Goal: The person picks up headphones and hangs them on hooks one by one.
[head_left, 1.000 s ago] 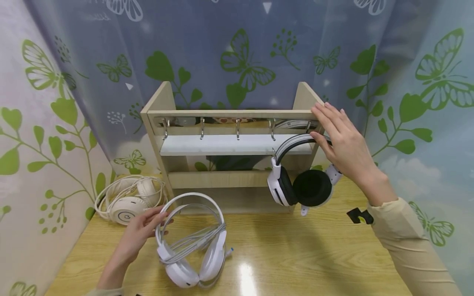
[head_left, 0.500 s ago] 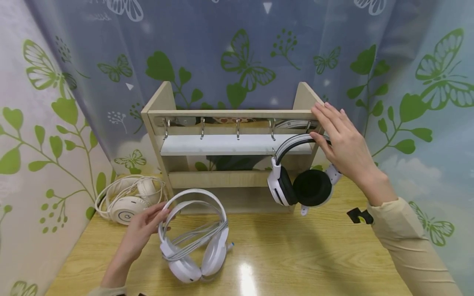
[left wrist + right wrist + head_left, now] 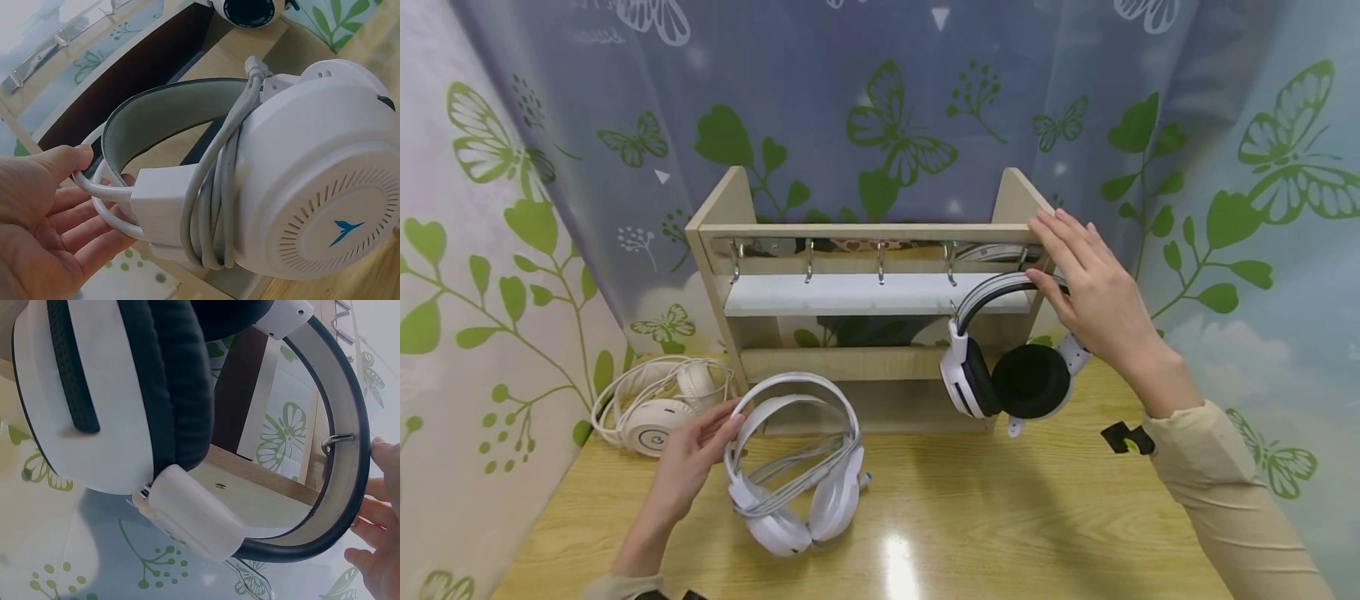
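Note:
My left hand point(image 3: 683, 468) pinches the headband side of white headphones point(image 3: 778, 532), lifted over the table with a grey cable wound across them. In the left wrist view, the thumb and fingers of the hand point(image 3: 62, 228) curl round the thin bars beside an earcup point(image 3: 340, 169). White headphones with black pads point(image 3: 961, 379) hang at the rack's right end; the right wrist view shows their headband point(image 3: 352, 465) on a metal hook point(image 3: 340, 437). With fingers extended, my right hand point(image 3: 1097, 304) rests on the rack's top right corner, its thumb at that headband.
A wooden rack point(image 3: 868, 229) with several metal hooks point(image 3: 882, 262) and a white shelf point(image 3: 850, 296) stands at the back of the table point(image 3: 1000, 517). Left of it lie cream headphones point(image 3: 658, 421) with a loose cable. A small black object point(image 3: 1127, 437) shows by the right sleeve.
My left hand has raised the white headphones slightly, shifting them a little to the right and toward the rack. My right hand and the hanging headphones have stayed in place.

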Demonstrator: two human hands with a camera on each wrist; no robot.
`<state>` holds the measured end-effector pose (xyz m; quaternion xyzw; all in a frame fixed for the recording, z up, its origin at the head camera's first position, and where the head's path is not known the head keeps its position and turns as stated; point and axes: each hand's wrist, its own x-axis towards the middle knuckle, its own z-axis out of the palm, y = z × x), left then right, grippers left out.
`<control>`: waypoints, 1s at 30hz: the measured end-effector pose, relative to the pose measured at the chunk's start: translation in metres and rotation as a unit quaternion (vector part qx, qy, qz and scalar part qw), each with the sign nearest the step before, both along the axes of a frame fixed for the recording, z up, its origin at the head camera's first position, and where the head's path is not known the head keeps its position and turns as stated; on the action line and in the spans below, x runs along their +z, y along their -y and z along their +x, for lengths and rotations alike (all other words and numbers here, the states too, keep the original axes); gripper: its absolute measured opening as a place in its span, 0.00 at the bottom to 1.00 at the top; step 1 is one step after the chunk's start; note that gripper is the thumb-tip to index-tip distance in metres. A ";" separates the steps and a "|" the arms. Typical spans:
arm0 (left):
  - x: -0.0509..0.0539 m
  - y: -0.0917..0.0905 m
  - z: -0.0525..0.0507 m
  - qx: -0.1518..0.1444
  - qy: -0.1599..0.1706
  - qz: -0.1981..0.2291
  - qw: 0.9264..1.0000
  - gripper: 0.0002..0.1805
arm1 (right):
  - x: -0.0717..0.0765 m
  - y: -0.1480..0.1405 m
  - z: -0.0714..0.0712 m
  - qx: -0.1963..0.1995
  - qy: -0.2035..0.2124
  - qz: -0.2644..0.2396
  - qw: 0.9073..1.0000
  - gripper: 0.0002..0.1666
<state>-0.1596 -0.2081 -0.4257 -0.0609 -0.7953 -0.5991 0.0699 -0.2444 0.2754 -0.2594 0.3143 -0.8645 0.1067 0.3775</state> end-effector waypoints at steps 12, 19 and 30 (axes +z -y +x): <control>0.020 -0.005 -0.010 -0.020 -0.042 -0.031 0.998 0.24 | -0.001 0.000 -0.001 0.002 -0.010 0.000 1.000 0.39; 0.031 -0.010 -0.016 -0.030 -0.039 -0.044 0.998 0.24 | -0.002 0.000 -0.001 0.001 -0.008 0.000 1.000 0.40; 0.042 -0.018 -0.025 -0.060 -0.059 -0.040 0.996 0.22 | -0.002 0.000 -0.001 0.003 -0.015 0.001 1.000 0.40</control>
